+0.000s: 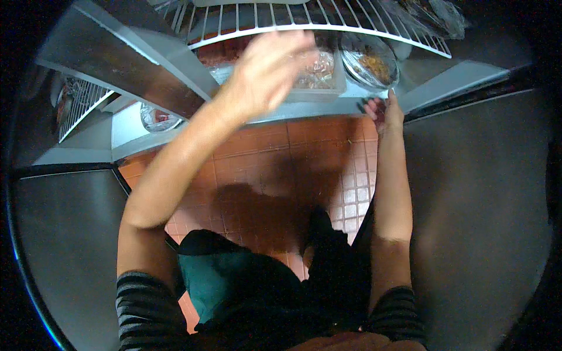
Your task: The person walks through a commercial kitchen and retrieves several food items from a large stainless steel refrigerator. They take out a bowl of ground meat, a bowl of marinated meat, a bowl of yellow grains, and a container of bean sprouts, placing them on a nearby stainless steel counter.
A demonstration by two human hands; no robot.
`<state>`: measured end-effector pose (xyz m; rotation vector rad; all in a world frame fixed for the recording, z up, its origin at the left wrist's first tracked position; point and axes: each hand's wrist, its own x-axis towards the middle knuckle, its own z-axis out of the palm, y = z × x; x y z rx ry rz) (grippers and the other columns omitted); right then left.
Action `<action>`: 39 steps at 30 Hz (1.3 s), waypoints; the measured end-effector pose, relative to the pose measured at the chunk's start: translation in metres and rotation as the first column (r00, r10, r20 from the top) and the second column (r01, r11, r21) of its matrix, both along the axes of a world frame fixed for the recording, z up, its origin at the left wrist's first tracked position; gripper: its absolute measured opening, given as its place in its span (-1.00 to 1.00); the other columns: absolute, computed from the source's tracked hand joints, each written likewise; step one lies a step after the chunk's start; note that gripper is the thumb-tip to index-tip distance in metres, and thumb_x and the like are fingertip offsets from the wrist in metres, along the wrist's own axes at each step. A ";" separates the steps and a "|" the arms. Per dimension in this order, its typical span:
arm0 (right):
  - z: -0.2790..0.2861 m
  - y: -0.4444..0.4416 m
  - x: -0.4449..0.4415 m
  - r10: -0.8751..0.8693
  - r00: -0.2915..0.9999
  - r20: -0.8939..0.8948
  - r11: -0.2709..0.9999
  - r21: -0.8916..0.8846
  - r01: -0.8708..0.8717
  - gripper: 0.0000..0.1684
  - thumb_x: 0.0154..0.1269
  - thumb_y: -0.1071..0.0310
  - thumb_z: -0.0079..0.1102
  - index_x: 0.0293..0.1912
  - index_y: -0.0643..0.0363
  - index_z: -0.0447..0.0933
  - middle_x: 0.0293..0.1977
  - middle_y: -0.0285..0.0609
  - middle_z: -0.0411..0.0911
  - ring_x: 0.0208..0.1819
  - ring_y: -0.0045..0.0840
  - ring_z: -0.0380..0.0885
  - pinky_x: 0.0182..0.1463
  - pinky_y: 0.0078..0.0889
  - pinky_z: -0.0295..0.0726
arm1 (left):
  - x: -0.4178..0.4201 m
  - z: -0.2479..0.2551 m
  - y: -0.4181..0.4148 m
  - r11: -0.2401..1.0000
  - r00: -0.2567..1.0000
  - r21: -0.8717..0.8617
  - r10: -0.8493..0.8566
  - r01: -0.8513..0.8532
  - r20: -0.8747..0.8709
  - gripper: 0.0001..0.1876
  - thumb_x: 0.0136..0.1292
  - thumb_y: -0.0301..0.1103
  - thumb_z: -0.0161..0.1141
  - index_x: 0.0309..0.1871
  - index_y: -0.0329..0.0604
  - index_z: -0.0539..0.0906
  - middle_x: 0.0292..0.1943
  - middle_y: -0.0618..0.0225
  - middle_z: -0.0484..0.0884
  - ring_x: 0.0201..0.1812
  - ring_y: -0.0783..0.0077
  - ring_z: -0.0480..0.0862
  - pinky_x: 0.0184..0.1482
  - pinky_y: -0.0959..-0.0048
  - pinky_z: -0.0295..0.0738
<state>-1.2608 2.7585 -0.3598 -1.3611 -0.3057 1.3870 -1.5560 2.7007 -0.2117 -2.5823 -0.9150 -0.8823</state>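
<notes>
My left hand point(274, 66) is blurred and reaches in below a white wire shelf point(272, 28). It hangs over a clear plastic container point(314, 95) holding plastic-wrapped food, and hides part of it. Whether its fingers hold anything is unclear. To the right stands a round metal bowl point(373, 63) with yellowish food under plastic film. My right hand point(386, 112) is at the near edge of that bowl, thumb pointing up towards the rim and fingers apart from it. Nothing shows in its grasp; contact between thumb and rim cannot be made out.
An upright divider point(145, 66) separates two refrigerator compartments. In the left one sits a film-covered round dish point(159, 118) below another wire shelf point(85, 109). Open doors flank me on the left point(66, 245) and right point(478, 210). Reddish tiles point(259, 162) cover the floor.
</notes>
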 end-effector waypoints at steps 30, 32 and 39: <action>-0.062 0.033 0.032 0.062 0.982 0.177 0.990 0.112 -0.082 -0.64 0.27 0.38 0.00 0.02 0.19 0.18 -0.22 0.01 0.46 -0.43 -0.29 0.58 -0.43 -0.31 0.70 | 0.019 -0.146 -0.014 0.813 0.824 -0.206 0.564 -0.544 0.051 -0.79 -0.01 -0.41 0.15 -0.26 0.05 0.64 -0.44 0.45 0.57 -0.33 0.32 0.58 -0.42 0.35 0.56; -0.068 0.036 0.038 0.051 0.984 0.168 0.990 0.122 -0.072 -0.63 0.29 0.32 0.04 0.02 0.18 0.20 -0.26 -0.01 0.49 -0.44 -0.33 0.58 -0.43 -0.34 0.70 | 0.021 -0.143 -0.013 0.814 0.824 -0.204 0.564 -0.543 0.056 -0.78 -0.01 -0.41 0.15 -0.25 0.05 0.64 -0.45 0.45 0.57 -0.32 0.32 0.58 -0.41 0.35 0.57; -0.038 -0.015 0.006 -0.086 0.980 0.177 0.995 0.070 0.075 -0.54 0.38 -0.06 -0.16 -0.20 0.18 0.40 -0.57 -0.22 0.45 -0.68 -0.60 0.32 -0.69 -0.57 0.28 | 0.008 -0.119 -0.050 0.856 0.835 -0.257 0.505 -0.449 0.221 -0.63 0.02 -0.29 0.29 -0.04 -0.02 0.58 -0.10 0.34 0.57 -0.06 0.21 0.54 -0.15 0.32 0.59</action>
